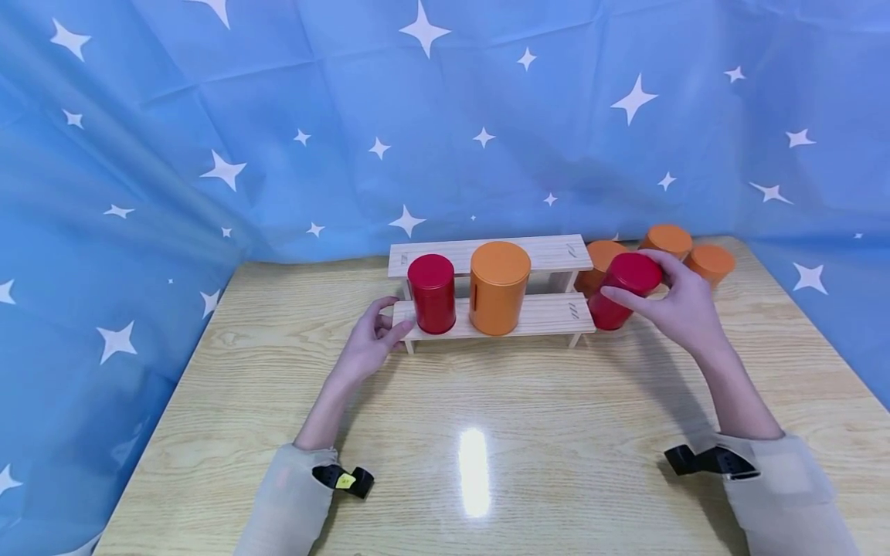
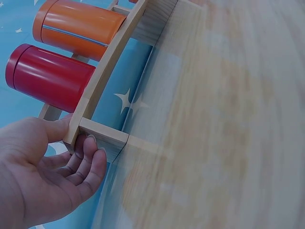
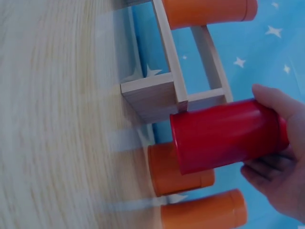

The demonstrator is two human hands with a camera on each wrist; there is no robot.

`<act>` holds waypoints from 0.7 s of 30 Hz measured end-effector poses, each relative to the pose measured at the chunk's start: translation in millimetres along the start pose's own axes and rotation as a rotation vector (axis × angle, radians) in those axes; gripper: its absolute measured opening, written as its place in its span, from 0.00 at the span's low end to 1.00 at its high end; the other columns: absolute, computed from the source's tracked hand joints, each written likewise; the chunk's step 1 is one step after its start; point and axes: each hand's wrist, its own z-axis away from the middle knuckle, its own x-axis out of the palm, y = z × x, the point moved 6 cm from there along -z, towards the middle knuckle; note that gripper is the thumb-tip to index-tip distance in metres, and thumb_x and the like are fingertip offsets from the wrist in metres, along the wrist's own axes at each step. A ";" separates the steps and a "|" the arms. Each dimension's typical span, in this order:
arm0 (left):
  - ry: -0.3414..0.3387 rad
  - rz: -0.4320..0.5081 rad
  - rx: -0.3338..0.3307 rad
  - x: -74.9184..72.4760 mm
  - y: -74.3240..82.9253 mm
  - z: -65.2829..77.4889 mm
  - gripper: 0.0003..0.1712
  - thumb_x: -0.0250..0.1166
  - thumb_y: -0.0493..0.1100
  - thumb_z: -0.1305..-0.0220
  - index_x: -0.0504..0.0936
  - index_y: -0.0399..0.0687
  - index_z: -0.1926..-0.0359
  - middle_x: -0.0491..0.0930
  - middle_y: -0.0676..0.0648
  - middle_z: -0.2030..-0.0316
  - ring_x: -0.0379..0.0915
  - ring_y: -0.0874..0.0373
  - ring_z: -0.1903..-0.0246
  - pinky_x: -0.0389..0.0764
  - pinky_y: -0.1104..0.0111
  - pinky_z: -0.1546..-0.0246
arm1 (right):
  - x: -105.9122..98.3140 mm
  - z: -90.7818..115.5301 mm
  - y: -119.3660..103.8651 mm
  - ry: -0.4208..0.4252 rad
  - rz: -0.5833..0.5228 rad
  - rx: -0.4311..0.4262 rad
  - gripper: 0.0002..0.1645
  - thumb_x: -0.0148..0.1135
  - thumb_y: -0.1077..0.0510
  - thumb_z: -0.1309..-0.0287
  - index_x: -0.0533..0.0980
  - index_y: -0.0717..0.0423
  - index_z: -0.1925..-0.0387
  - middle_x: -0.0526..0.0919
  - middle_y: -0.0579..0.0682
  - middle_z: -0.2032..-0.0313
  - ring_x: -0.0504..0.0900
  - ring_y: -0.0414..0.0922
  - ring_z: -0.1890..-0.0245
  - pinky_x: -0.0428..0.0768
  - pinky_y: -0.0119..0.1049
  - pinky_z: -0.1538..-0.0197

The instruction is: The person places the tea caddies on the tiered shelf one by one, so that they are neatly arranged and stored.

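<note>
Around the left end of a two-tier wooden rack (image 1: pixel 545 310), my left hand (image 1: pixel 368 340) pinches the lower board, thumb on top and fingers curled beneath. On that lower tier stand a red canister (image 1: pixel 433 297) and, to its right, a larger orange canister (image 1: pixel 498 293). My right hand (image 1: pixel 677 297) grips a second red canister (image 1: pixel 615 309) near its lid, just off the rack's right end. In the right wrist view this red canister (image 3: pixel 224 136) is held tilted above the table, its base close to the board's end.
Several orange canisters stand on the table behind and right of the held one, among them one at the back (image 1: pixel 667 238) and one far right (image 1: pixel 712 262). A blue star-patterned cloth (image 1: pixel 445 116) hangs behind the wooden table (image 1: pixel 389 479).
</note>
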 end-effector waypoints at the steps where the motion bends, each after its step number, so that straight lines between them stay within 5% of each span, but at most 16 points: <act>1: 0.000 0.002 0.005 0.2 4.6 3.1 0.36 0.64 0.40 0.28 0.60 0.37 0.26 0.73 0.40 0.60 0.77 0.34 0.59 0.82 0.51 0.50 | -0.6 0.1 -1.8 0.011 -0.002 -0.008 0.37 0.77 0.49 0.45 0.72 0.52 0.36 0.78 0.45 0.51 0.75 0.37 0.56 0.73 0.26 0.62; 5: -0.014 0.006 0.002 1.8 23.8 14.6 0.35 0.62 0.37 0.28 0.59 0.32 0.27 0.73 0.39 0.61 0.75 0.30 0.57 0.80 0.47 0.48 | -4.1 0.4 -8.2 0.060 -0.014 -0.020 0.39 0.78 0.51 0.47 0.72 0.53 0.36 0.78 0.42 0.51 0.74 0.37 0.55 0.74 0.23 0.62; 9: -0.019 0.002 0.000 2.5 22.9 13.0 0.35 0.62 0.36 0.28 0.58 0.31 0.27 0.73 0.39 0.61 0.74 0.29 0.57 0.79 0.45 0.47 | -8.5 1.5 -13.3 0.092 -0.045 -0.014 0.39 0.79 0.53 0.47 0.73 0.54 0.35 0.77 0.38 0.52 0.76 0.36 0.57 0.74 0.21 0.62; 21: 0.002 0.006 0.023 -0.6 -10.5 -5.2 0.37 0.65 0.42 0.29 0.59 0.39 0.26 0.73 0.41 0.60 0.77 0.41 0.61 0.83 0.53 0.51 | 0.5 5.2 -29.7 0.083 -0.028 -0.065 0.40 0.80 0.56 0.50 0.74 0.52 0.36 0.78 0.41 0.50 0.74 0.36 0.53 0.74 0.22 0.60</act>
